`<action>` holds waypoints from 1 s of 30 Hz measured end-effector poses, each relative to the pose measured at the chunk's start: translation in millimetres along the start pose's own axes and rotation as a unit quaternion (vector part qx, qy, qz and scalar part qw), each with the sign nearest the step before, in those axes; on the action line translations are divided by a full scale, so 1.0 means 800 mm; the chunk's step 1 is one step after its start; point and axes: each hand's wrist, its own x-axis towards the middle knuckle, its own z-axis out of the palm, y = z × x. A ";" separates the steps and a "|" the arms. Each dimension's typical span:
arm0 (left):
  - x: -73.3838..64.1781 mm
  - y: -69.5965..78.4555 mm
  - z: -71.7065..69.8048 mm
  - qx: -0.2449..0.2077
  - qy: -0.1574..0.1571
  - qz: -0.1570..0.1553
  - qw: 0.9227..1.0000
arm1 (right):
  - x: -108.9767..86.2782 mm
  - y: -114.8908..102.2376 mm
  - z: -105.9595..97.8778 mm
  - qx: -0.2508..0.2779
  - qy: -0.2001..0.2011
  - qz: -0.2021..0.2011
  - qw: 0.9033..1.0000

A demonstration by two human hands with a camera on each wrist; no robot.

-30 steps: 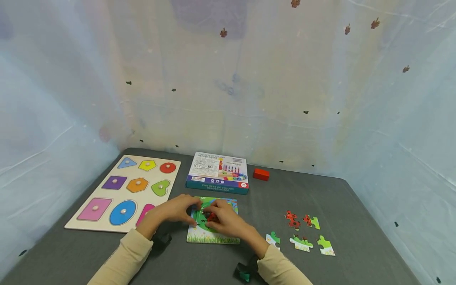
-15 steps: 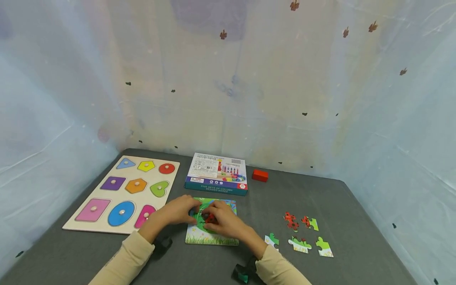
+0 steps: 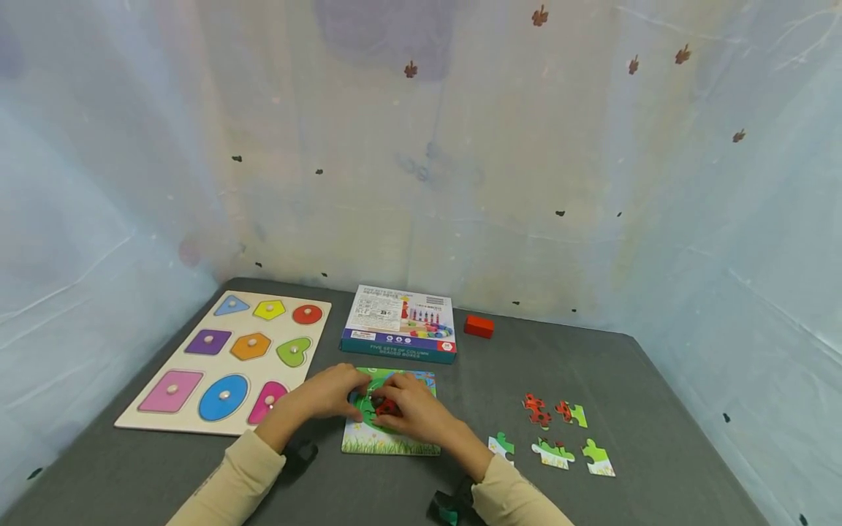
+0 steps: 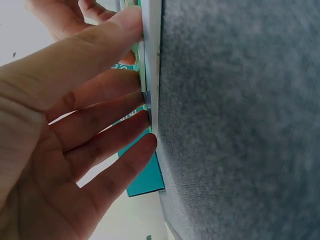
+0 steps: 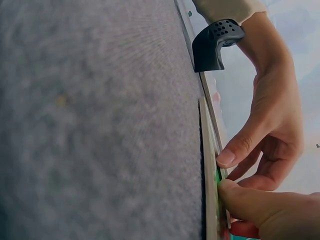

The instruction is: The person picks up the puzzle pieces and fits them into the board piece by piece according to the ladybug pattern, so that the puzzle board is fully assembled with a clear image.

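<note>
A jigsaw puzzle board [image 3: 393, 446] with a green, grassy picture lies flat on the dark table. My left hand [image 3: 329, 392] rests its thumb and fingertips on the board's left part; in the left wrist view its fingers are fairly straight. My right hand [image 3: 419, 411] pinches a red-and-black puzzle piece [image 3: 388, 407] at the board's middle, and its fingers partly hide the piece. Whether the piece is seated cannot be seen. The two hands' fingertips are close together in the right wrist view.
Several loose puzzle pieces [image 3: 552, 453] lie to the right. A shape board [image 3: 220, 358] with knobbed pieces lies on the left. Behind the puzzle stand a flat cardboard box [image 3: 398, 325] and a red block [image 3: 479, 326]. A plastic sheet hangs behind the table.
Both hands stay at the puzzle board, with only slight finger shifts around the red piece. The whole head view has drifted slightly.
</note>
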 end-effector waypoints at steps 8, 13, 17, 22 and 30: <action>0.003 -0.002 0.003 -0.001 0.015 0.018 1.000 | -0.006 0.006 -0.005 -0.016 -0.010 -0.007 1.000; 0.003 -0.002 0.004 -0.004 0.020 0.020 1.000 | -0.009 0.011 -0.007 0.009 -0.011 -0.013 1.000; 0.003 -0.001 0.004 -0.007 0.018 0.019 1.000 | -0.010 0.015 -0.007 0.022 -0.021 -0.010 0.999; 0.002 0.000 0.002 -0.013 0.011 0.017 1.000 | -0.012 0.016 -0.010 0.039 -0.038 -0.009 0.998; 0.003 0.002 0.000 -0.019 0.006 0.010 1.000 | -0.012 0.018 -0.012 0.061 -0.061 -0.006 0.996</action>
